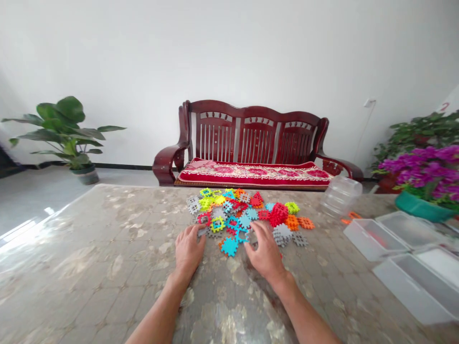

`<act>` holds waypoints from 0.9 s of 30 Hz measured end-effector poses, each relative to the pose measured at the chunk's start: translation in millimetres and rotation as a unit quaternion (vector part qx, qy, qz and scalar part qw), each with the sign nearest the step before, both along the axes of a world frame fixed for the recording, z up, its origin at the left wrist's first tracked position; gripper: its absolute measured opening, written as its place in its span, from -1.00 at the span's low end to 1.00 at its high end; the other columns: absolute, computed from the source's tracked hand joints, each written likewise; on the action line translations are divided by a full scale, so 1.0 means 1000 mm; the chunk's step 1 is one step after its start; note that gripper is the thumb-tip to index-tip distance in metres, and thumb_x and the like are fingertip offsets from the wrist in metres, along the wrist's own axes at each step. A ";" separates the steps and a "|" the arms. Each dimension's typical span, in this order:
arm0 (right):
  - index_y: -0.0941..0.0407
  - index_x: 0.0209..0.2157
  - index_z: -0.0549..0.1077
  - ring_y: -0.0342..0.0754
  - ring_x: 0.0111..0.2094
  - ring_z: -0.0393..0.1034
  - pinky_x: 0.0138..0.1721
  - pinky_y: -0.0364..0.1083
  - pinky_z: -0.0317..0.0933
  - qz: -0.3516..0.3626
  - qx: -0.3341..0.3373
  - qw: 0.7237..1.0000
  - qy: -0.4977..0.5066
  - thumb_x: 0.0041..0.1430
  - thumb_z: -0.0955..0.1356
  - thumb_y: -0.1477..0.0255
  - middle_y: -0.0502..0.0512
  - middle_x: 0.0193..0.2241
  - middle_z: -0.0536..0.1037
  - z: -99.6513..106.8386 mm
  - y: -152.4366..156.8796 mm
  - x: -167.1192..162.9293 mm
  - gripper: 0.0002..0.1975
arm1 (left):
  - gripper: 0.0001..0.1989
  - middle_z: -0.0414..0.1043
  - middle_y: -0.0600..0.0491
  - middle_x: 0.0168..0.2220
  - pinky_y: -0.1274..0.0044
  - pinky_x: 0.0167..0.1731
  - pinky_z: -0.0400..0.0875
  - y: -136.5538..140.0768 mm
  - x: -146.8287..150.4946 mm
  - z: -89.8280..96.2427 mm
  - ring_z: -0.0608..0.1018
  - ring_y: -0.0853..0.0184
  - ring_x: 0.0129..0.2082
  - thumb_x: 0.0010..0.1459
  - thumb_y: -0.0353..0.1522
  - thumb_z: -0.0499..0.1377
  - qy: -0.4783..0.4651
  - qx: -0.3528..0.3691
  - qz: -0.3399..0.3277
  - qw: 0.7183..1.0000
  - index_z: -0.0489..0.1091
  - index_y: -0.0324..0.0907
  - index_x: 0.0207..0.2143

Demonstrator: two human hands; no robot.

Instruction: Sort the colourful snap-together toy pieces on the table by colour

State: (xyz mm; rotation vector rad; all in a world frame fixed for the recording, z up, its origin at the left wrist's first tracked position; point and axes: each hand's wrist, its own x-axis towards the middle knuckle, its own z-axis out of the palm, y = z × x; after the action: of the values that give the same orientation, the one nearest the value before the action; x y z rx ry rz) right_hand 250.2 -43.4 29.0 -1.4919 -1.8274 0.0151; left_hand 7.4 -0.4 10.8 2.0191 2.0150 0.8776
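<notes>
A heap of toothed plastic building pieces in several colours lies on the table in front of me. My left hand [189, 248] rests at the heap's near left edge, thumb apart from the fingers. Beside its fingertips are a grey piece [202, 232] and a yellow-green square frame [217, 224]. My right hand [266, 252] lies at the near right side, thumb and fingers spread. Its thumb is close to a blue frame piece [242, 235]; whether they touch I cannot tell. A solid blue piece [229, 246] lies between the hands. A red toothed ball [278, 215] sits beyond my right hand.
The table [118, 267] has a patterned, shiny cover. On the right stand clear compartment boxes [412, 282], a clear plastic jar [340, 195] and a teal pot [425, 209] of purple flowers. Behind the table are a wooden bench [256, 129] and a potted plant [71, 138].
</notes>
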 end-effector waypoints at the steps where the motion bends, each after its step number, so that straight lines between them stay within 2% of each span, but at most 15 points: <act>1: 0.15 0.13 0.36 0.12 0.13 0.28 0.18 0.12 0.19 -0.021 0.018 1.000 0.010 0.10 0.32 0.43 0.27 0.07 0.42 0.006 0.002 0.011 -0.49 | -0.67 0.51 -0.02 0.00 0.30 0.06 0.29 0.000 0.000 0.000 0.49 0.15 0.02 0.15 -0.39 0.09 0.002 -0.002 -0.001 1.000 0.47 -0.07 -0.04; 3: 0.17 0.11 0.37 0.12 0.10 0.30 0.16 0.12 0.20 -0.077 0.039 0.996 0.022 0.13 0.31 0.35 0.30 0.04 0.43 0.017 0.007 0.037 -0.50 | -0.68 0.51 -0.02 0.00 0.28 0.07 0.29 0.001 -0.001 -0.002 0.49 0.13 0.01 0.16 -0.38 0.08 0.006 -0.004 -0.001 1.000 0.47 -0.07 -0.05; 5: 0.20 0.09 0.40 0.15 0.06 0.32 0.13 0.13 0.21 -0.140 0.025 0.990 0.017 0.13 0.31 0.28 0.31 0.01 0.46 0.023 0.010 0.068 -0.49 | -0.69 0.51 -0.01 -0.01 0.27 0.08 0.28 0.002 -0.001 -0.002 0.48 0.13 0.02 0.18 -0.36 0.07 0.009 -0.006 -0.002 1.000 0.48 -0.06 -0.05; 9: 0.15 0.03 0.46 0.16 -0.02 0.40 0.04 0.09 0.25 -0.244 -0.079 0.966 -0.008 0.09 0.30 0.24 0.27 -0.07 0.54 0.019 0.012 0.124 -0.51 | -0.70 0.52 0.01 -0.02 0.29 0.09 0.27 0.002 -0.001 -0.002 0.48 0.15 0.02 0.18 -0.36 0.07 0.011 -0.009 -0.012 1.000 0.49 -0.05 -0.08; 13: 0.11 0.03 0.48 0.17 -0.07 0.46 -0.08 0.06 0.31 -0.295 -0.155 0.943 -0.015 0.06 0.31 0.24 0.26 -0.07 0.57 0.006 0.010 0.155 -0.50 | -0.71 0.54 0.02 -0.03 0.29 0.08 0.27 0.002 -0.001 -0.001 0.49 0.15 0.01 0.18 -0.36 0.06 0.018 -0.009 -0.022 1.000 0.51 -0.03 -0.11; 16: 0.09 0.03 0.49 0.17 -0.14 0.50 -0.19 0.04 0.33 -0.315 -0.174 0.932 -0.036 0.05 0.32 0.22 0.26 -0.12 0.60 -0.002 0.008 0.165 -0.50 | -0.71 0.55 0.03 -0.05 0.30 0.08 0.27 0.002 -0.001 -0.002 0.50 0.16 0.00 0.18 -0.36 0.06 0.023 -0.007 -0.020 1.000 0.52 -0.01 -0.13; 20: 0.04 -0.03 0.54 0.13 -0.25 0.53 -0.30 0.00 0.32 -0.317 -0.162 0.933 -0.054 0.03 0.35 0.18 0.21 -0.19 0.62 -0.009 0.008 0.167 -0.53 | -0.71 0.55 0.04 -0.03 0.29 0.08 0.27 0.003 -0.001 -0.002 0.50 0.16 0.01 0.18 -0.36 0.06 0.021 -0.008 -0.019 1.000 0.52 0.00 -0.13; 24: 0.06 -0.07 0.56 0.14 -0.20 0.51 -0.24 0.02 0.32 -0.323 -0.135 0.935 -0.050 0.09 0.32 0.16 0.22 -0.16 0.61 -0.002 0.009 0.156 -0.57 | -0.72 0.55 0.04 -0.03 0.30 0.09 0.27 0.003 -0.001 -0.002 0.49 0.16 0.01 0.18 -0.35 0.06 0.021 -0.009 -0.021 1.000 0.52 -0.01 -0.14; 27: 0.07 -0.08 0.55 0.11 -0.13 0.49 -0.14 0.02 0.31 -0.294 -0.109 0.950 -0.018 0.17 0.26 0.17 0.20 -0.11 0.60 0.008 0.009 0.140 -0.59 | -0.71 0.55 0.04 -0.04 0.29 0.09 0.26 0.002 -0.001 -0.002 0.49 0.15 0.02 0.18 -0.36 0.05 0.019 -0.011 -0.022 1.000 0.52 -0.01 -0.14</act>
State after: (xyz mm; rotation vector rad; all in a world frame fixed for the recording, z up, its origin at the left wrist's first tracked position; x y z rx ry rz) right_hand 390.7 -34.2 37.3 -2.1562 -1.3747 -0.1033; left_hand 6.2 1.8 8.9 2.0750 1.9809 0.8111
